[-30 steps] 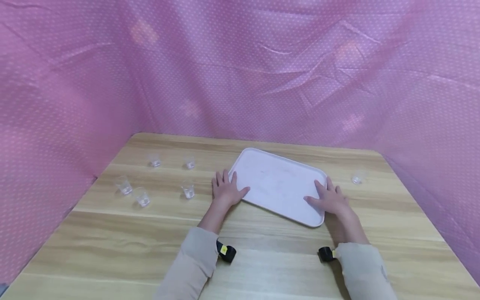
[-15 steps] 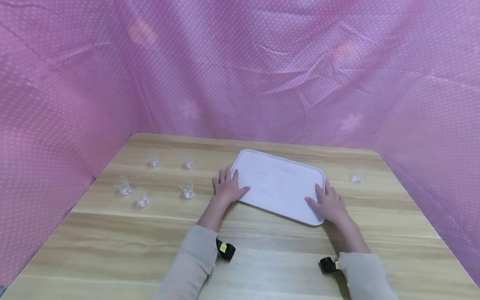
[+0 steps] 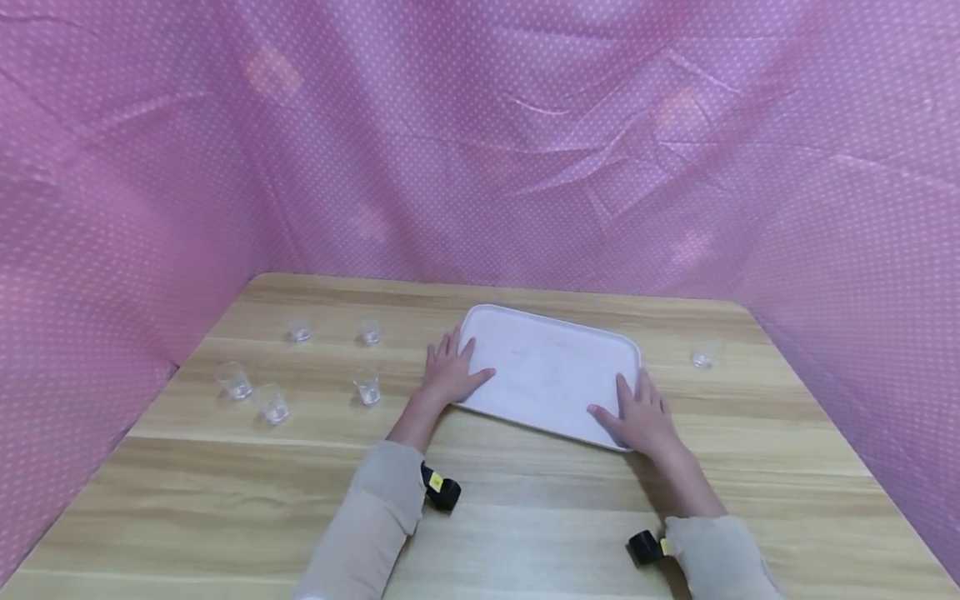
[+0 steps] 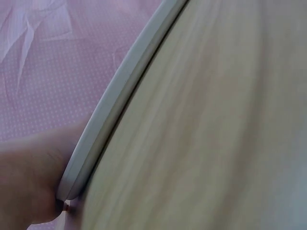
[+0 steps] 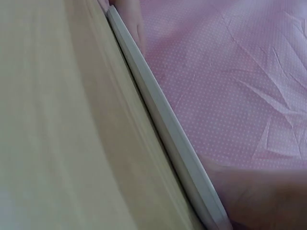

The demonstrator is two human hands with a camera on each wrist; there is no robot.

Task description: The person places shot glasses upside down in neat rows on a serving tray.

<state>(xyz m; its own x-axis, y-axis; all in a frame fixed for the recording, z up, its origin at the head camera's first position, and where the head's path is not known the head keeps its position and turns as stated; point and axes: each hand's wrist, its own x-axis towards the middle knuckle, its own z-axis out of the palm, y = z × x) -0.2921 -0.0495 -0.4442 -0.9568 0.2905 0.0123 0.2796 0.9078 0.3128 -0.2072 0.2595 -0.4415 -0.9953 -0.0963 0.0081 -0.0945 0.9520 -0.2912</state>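
Observation:
A white rectangular tray (image 3: 547, 371) with a raised rim lies on the wooden table, slightly askew. My left hand (image 3: 452, 377) rests at its left end with fingers spread along the edge and the thumb over the surface. At the opposite end, my right hand (image 3: 637, 421) touches the rim, its thumb and index finger reaching over the tray. Both wrist views show the tray's near side low over the tabletop, with part of the left hand (image 4: 29, 177) and of the right hand (image 5: 259, 196) beside it. Fingertips are hidden in those views.
Several small clear glasses stand left of the tray, the closest glass (image 3: 367, 388) near my left hand. One more clear glass (image 3: 702, 358) is at the right. Pink dotted cloth (image 3: 480, 150) hangs behind and around the wooden table (image 3: 525, 517).
The tray has turned slightly, its near edge now closer to level across the head view. Both hands have stayed at its ends, and the head view has shifted a little.

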